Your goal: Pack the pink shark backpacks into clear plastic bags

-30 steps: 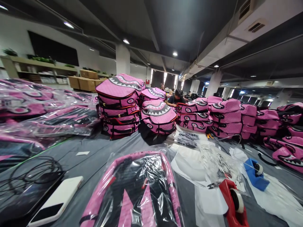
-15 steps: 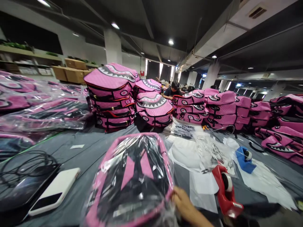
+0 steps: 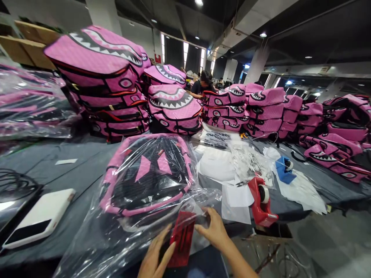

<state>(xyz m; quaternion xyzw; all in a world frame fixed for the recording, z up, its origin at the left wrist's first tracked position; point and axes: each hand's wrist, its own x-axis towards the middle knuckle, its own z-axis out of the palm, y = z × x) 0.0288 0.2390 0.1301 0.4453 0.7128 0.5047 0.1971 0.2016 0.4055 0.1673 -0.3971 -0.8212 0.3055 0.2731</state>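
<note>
A pink and black backpack (image 3: 149, 173) lies in a clear plastic bag (image 3: 95, 235) on the grey table (image 3: 84, 166) in front of me. At the bag's open end my left hand (image 3: 155, 255) rests with fingers stretched along a red card (image 3: 181, 239). My right hand (image 3: 213, 227) grips the plastic edge of the bag just right of the card, fingers curled on it.
Stacks of pink shark-mouth backpacks (image 3: 104, 81) stand behind. A red tape dispenser (image 3: 261, 200) and a blue one (image 3: 284, 170) sit to the right among white sheets. A white phone (image 3: 37, 218) lies at left. A person (image 3: 203, 83) works in the distance.
My view dropped and moved closer. Both hands came into view at the bag's open end, with the red card now showing there.
</note>
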